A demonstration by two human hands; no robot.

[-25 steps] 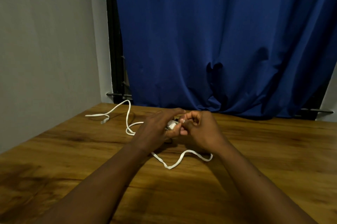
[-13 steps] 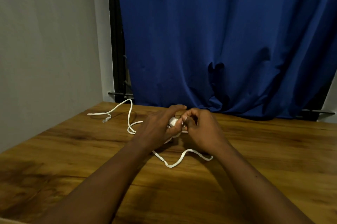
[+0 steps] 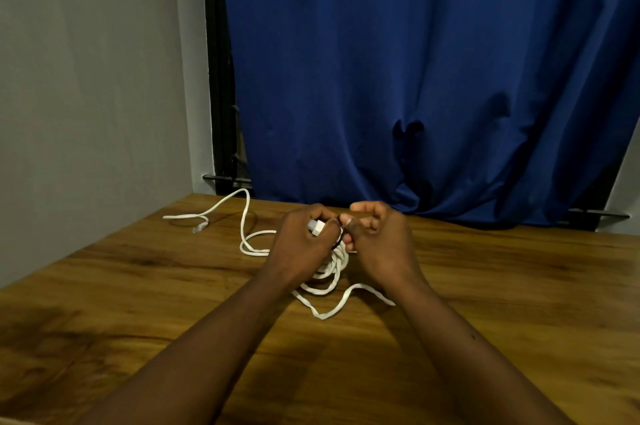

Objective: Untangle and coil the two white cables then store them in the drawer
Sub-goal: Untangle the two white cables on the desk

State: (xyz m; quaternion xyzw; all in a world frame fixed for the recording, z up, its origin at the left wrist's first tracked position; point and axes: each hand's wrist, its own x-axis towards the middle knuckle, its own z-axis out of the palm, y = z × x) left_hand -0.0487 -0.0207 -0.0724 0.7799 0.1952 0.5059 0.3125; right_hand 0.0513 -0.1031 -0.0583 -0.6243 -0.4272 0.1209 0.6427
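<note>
Both forearms reach forward from the bottom edge and meet near the middle of the counter [image 3: 138, 286]. The left hand [image 3: 304, 244] is seen from the back, knuckles up, its fingers [image 3: 323, 213] curled round a white plug [image 3: 317, 227] that sticks out between thumb and forefinger. The right hand [image 3: 377, 241] faces it, almost touching. Its forefinger is lifted and half straight, its other fingers are curled in, and its thumb tip is set against the left hand's fingertips. A thin dark loop [image 3: 338, 243] shows in the narrow gap between the two hands. Whether the right fingers pinch that loop, the cable or nothing cannot be told.

The counter is brown wood with a strong grain and dark streaks. Behind it hangs a deep blue curtain [image 3: 415, 78] in heavy folds. A black frame [image 3: 218, 78] stands at the curtain's left edge, and a plain grey wall [image 3: 86, 78] lies further left.

The coiled cable [image 3: 330, 274] hangs in several flat white turns below the hands and rests on the counter, with one tail snaking out toward the right forearm. The loose cable [image 3: 244, 216] lies uncoiled to the left. It runs in open bends toward the far corner and ends in a small connector [image 3: 201, 227] on the wood, well apart from the hands.
</note>
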